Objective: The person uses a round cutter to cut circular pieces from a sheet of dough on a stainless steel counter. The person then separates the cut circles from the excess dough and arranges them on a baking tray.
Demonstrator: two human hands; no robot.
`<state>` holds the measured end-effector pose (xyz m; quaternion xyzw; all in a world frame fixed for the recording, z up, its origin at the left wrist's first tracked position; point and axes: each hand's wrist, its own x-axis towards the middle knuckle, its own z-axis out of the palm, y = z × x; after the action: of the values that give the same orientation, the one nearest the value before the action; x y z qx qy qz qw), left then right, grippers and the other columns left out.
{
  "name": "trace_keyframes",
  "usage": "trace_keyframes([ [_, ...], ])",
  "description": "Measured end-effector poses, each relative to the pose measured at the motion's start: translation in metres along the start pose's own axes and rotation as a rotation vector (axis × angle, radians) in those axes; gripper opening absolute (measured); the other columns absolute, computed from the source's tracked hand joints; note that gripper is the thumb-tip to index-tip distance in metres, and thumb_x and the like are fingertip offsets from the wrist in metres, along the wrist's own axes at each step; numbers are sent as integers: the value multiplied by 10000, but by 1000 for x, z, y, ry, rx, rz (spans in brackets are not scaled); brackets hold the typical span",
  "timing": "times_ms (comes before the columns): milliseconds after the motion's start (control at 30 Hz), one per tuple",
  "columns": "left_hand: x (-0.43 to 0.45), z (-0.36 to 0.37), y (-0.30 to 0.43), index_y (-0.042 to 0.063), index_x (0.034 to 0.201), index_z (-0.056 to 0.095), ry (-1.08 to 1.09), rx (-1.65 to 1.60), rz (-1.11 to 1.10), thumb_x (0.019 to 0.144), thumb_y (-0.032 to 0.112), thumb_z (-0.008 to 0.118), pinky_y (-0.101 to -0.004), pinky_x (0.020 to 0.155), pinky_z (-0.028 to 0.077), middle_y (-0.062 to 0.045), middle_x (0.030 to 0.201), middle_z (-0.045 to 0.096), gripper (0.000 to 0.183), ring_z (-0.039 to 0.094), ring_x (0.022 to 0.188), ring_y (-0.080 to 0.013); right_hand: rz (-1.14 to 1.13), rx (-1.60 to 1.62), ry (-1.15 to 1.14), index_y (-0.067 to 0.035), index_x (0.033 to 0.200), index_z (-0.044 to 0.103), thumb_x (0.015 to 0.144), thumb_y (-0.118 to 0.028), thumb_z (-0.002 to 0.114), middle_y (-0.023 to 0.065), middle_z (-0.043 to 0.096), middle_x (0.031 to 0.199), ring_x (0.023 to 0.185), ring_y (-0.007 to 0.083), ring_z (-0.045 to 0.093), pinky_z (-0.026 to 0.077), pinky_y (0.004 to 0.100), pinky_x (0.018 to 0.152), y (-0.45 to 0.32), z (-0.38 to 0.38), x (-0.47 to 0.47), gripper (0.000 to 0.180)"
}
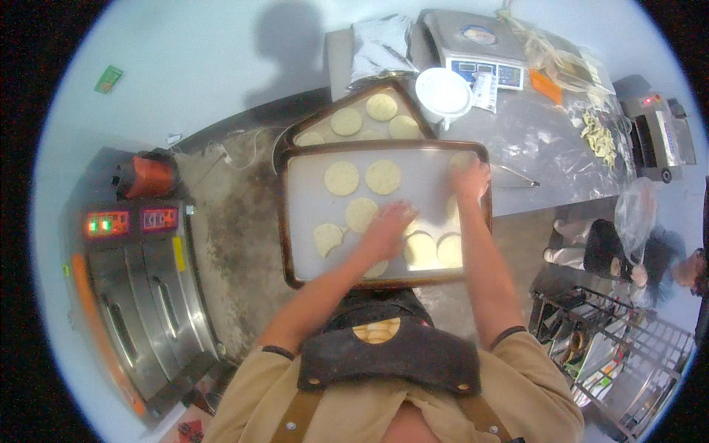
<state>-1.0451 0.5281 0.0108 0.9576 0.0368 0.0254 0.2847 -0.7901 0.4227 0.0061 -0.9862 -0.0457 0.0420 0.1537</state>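
Observation:
Before me is a dark-rimmed baking tray [386,145] lined with pale sheet, bearing several flat round dough pieces [383,177]. My left hand [389,230], blurred, reaches over the middle of the tray beside a dough round [361,215]; its fingers stretch out and no held thing shows. At the tray's upper right corner, my right hand [471,178] is at another dough round [459,160], partly covering it; whether it grips or only touches it is unclear. One irregular dough piece [328,240] lies at lower left. My forearms hide parts of other rounds.
A second tray [354,102] with dough rounds lies behind. The floured table [543,149] holds a scale [482,50], white container [444,93], orange scraper [545,87] and dough scraps [598,139]. A deck oven [144,299] stands left; a person [620,255] and metal rack [615,338] are right.

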Motion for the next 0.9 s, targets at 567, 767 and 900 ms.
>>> trace_keyframes([
  [567, 37, -5, -9, 123, 1449, 525, -196, 104, -42, 729, 193, 821, -548, 1170, 370, -183, 1470, 466, 781, 410, 1408, -421, -88, 27, -168, -74, 1294, 636, 808, -370, 757, 204, 570, 1330, 1264, 411, 531, 461, 502, 1058, 32, -14, -43, 582],
  [767, 32, -10, 3, 125, 1472, 513, -196, 44, -172, 731, 188, 806, -553, 1176, 350, -200, 1493, 452, 798, 406, 1415, -417, -188, -17, -109, -76, 1277, 650, 794, -329, 786, 190, 563, 1299, 1247, 420, 500, 468, 516, 1014, 69, -17, -66, 562],
  [900, 30, -14, 7, 123, 1477, 513, -207, 51, -218, 744, 210, 799, -553, 1181, 336, -221, 1506, 440, 791, 403, 1417, -425, -243, 204, -202, -41, 1211, 681, 794, -261, 809, 203, 578, 1254, 1190, 404, 534, 485, 500, 988, 79, 2, -62, 489],
])
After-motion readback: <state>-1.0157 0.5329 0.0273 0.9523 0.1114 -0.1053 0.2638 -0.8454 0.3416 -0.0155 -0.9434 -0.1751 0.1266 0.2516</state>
